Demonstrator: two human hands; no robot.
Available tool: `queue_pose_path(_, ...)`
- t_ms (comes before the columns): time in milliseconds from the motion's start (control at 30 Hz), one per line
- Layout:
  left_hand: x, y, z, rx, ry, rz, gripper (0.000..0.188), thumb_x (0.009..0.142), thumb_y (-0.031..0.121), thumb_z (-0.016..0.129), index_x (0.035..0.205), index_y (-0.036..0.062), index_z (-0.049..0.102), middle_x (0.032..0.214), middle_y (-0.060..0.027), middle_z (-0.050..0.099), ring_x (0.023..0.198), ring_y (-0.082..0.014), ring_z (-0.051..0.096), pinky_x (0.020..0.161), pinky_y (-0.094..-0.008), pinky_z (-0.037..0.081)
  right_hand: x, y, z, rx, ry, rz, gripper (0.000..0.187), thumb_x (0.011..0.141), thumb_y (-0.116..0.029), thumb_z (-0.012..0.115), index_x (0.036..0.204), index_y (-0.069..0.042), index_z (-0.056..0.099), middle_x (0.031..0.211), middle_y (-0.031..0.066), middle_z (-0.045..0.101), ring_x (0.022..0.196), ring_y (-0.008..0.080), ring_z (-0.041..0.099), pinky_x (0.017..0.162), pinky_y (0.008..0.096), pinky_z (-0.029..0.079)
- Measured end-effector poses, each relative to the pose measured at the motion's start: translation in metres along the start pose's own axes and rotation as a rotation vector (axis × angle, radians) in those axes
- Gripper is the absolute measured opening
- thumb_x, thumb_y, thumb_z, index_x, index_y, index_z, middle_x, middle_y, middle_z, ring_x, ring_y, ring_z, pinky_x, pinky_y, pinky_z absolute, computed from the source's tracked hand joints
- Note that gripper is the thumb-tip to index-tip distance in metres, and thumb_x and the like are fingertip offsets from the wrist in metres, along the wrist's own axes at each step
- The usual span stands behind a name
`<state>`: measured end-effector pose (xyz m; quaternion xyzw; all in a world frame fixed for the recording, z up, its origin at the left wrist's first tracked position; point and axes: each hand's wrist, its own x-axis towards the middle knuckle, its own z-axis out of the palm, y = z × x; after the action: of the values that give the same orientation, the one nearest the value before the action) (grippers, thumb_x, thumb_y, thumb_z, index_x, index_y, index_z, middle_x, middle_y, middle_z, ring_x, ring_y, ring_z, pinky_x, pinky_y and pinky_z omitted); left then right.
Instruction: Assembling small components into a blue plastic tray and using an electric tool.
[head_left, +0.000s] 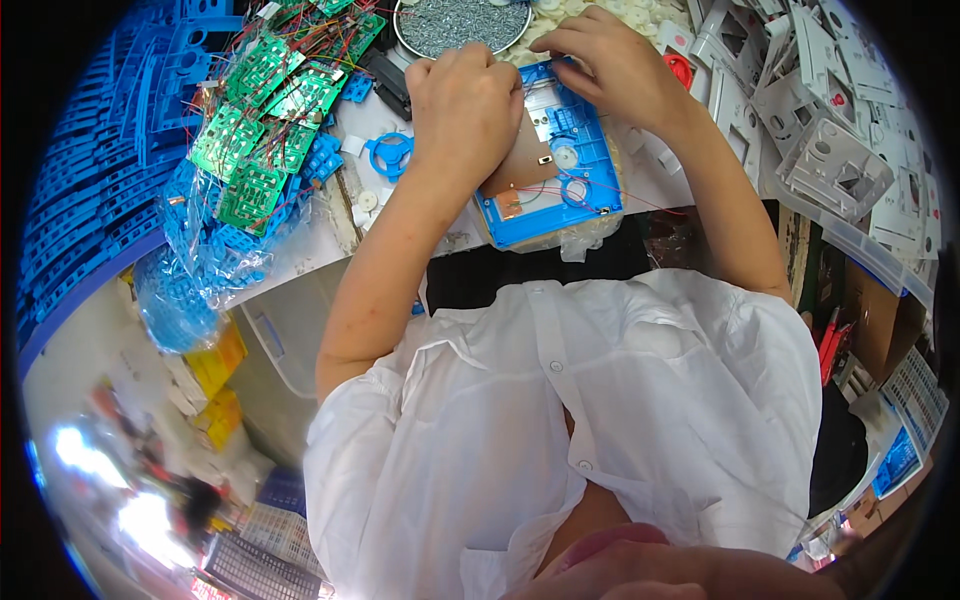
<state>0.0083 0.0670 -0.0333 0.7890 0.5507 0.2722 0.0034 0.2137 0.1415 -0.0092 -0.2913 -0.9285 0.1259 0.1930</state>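
Note:
A blue plastic housing [598, 150] lies on the table in front of me, with a brown board [522, 160] along its left part and thin red wires running out to the right. Inside it are a small white round part [565, 158] and a blue ring [575, 190]. My left hand [465, 110] is closed over the far left part of the housing; its fingers hide whatever they grip. Over the far right corner is my right hand [622, 70], fingers bent, thumb and forefinger apart, with nothing visible between them.
A round bowl of small screws [460, 25] stands beyond my hands, beside many cream-coloured small parts [650, 12]. Wired green circuit boards [265, 160] pile up at left, near stacked blue housings [110, 150]. White plastic parts [835, 170] fill a bin at right. A loose blue ring part [388, 155] lies nearby.

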Motion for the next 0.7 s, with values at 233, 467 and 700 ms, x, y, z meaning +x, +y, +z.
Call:
queue_pose_path(233,-0.026,-0.006,-0.013,-0.208,0.157,-0.12,0.011,0.079,0.014,0.075,0.088,0.0112,0.069,0.089,-0.0029,0.064,0.086,-0.023,0.063,0.085,-0.0419,0.038,0.008,-0.006,-0.01,0.112,0.113,-0.083,0.016,0.081,-0.01,0.074,0.096,-0.005,0.073,0.087,0.0102,0.067,0.085,0.0309,0.061,0.076,0.0393,0.051)
queue_pose_path(467,-0.067,-0.009,-0.011,-0.342,0.189,-0.389,0.012,0.079,0.013,0.073,0.089,0.0087,0.068,0.092,-0.0058,0.064,0.088,-0.0234,0.062,0.086,-0.0399,0.037,-0.017,-0.026,-0.007,0.258,0.1,0.025,0.019,0.085,-0.002,0.074,0.104,-0.005,0.075,0.088,0.0083,0.068,0.086,0.0273,0.063,0.075,0.0358,0.05)
queue_pose_path(700,-0.067,-0.012,-0.007,-0.25,0.227,-0.44,0.014,0.08,0.013,0.072,0.092,0.0082,0.068,0.099,-0.0069,0.064,0.094,-0.0262,0.06,0.089,-0.042,0.038,-0.044,-0.051,0.0,0.349,0.169,-0.164,0.022,0.079,0.003,0.078,0.1,-0.002,0.075,0.09,0.0109,0.069,0.083,0.0278,0.064,0.073,0.0352,0.051)
